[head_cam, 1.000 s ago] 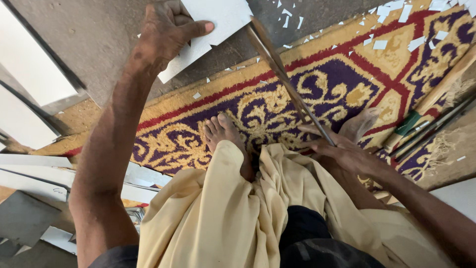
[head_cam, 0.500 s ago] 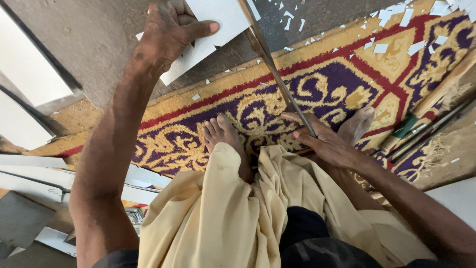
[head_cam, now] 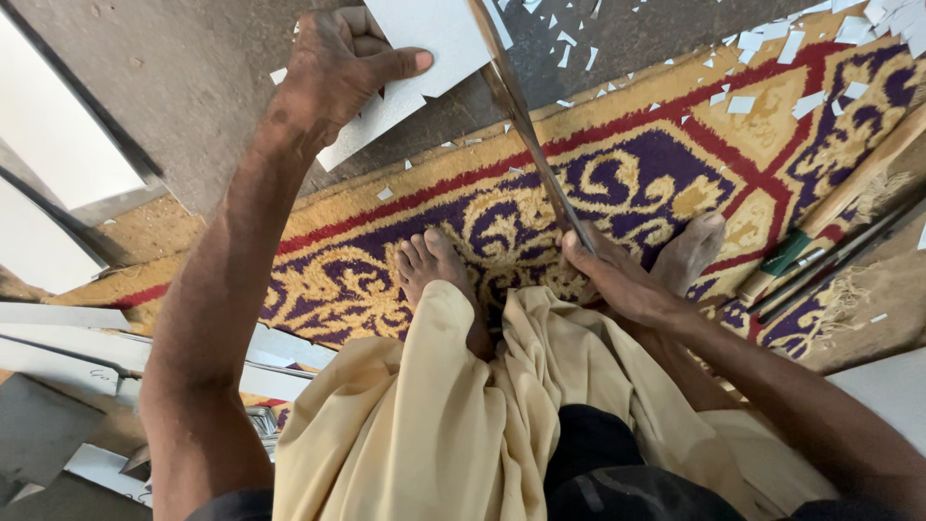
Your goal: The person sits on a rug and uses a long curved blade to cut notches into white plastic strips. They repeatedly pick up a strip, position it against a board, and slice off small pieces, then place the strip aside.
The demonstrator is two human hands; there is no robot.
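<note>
Since 1 second ago your right hand [head_cam: 617, 275] has slid forward along the blade [head_cam: 529, 135], from low beside your right knee to a spot between your 2 bare feet, and the blade now runs more steeply up toward the far edge of the view. Your left hand [head_cam: 338, 68] has hardly shifted; it holds the white sheet [head_cam: 424, 58] at the far left as before.

Your left fingers are closed on the sheet: the thumb lies flat across its top face, pointing right, and the other fingers curl under its left edge, out of sight. The sheet sticks out to the right of that hand, over the grey floor [head_cam: 193, 87], and its right edge meets the blade.

Your right fingers are wrapped around the near end of the blade, close to the carpet [head_cam: 617, 174]. From your fingertips the long, thin blade climbs up and to the left, crossing the carpet's red border and reaching the sheet's edge at the top of the view. How tightly you squeeze it you cannot tell from here.

Small white scraps [head_cam: 772, 68] lie scattered over the far right of the carpet and the floor. A green-handled tool [head_cam: 791, 253] and long rods lie at the right edge of the carpet. Pale boards [head_cam: 68, 145] lean at the left.
</note>
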